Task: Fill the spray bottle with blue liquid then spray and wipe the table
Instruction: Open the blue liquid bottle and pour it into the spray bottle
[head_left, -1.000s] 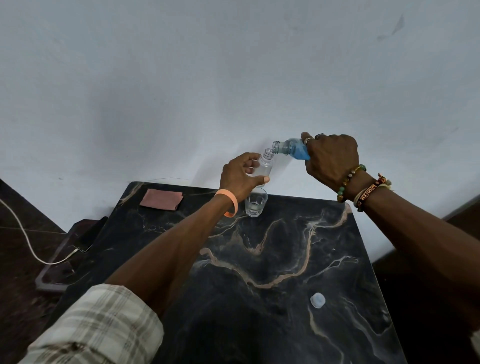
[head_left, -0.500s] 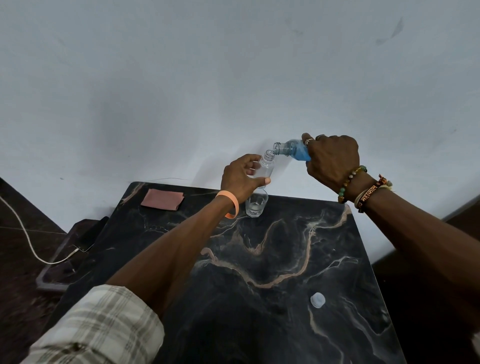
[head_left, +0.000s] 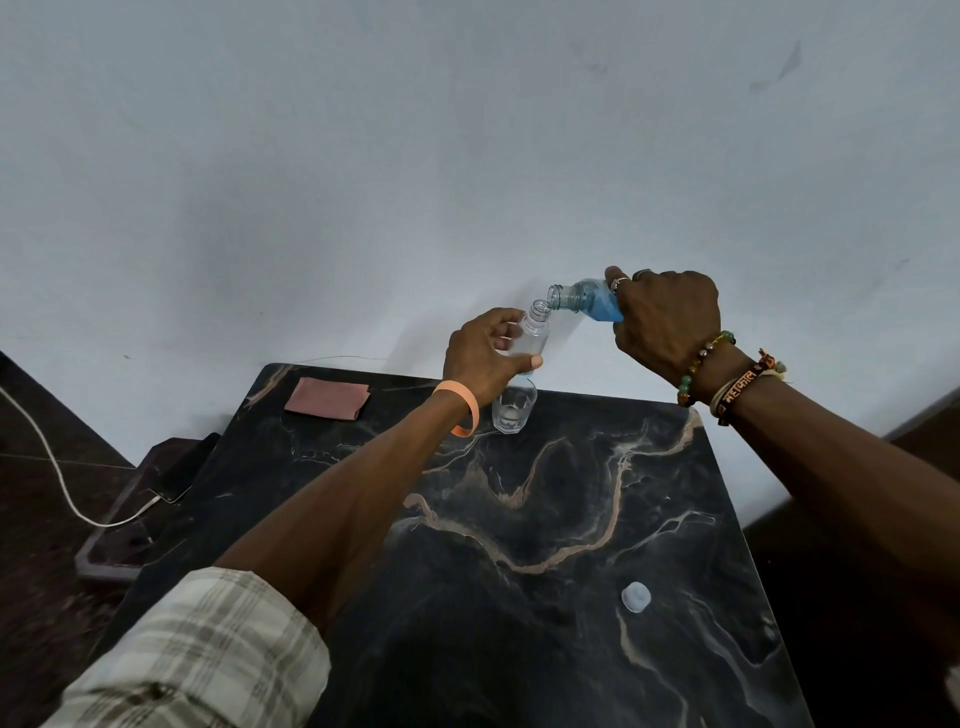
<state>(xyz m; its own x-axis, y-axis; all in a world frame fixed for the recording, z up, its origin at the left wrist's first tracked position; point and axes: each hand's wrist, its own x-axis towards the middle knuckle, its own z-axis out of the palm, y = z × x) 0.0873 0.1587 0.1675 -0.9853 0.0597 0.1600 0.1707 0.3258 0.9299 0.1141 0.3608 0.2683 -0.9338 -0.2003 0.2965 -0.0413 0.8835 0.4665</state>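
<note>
Above the far edge of the desk (head_left: 571, 545), the left hand (head_left: 483, 356) grips the spray bottle (head_left: 536, 332) upright. The right hand (head_left: 667, 322), curled round the blue bottle (head_left: 584, 300), holds it nearly level, mouth pointing left, just beside and slightly above the open neck. More tilt seems needed.

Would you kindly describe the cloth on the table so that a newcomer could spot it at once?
Start at the dark marbled table against the pale wall and go to its far left corner. The cloth lies folded flat there, left of the glass; it alone is dusty pink, unlike the clear glass and pale cap.
</note>
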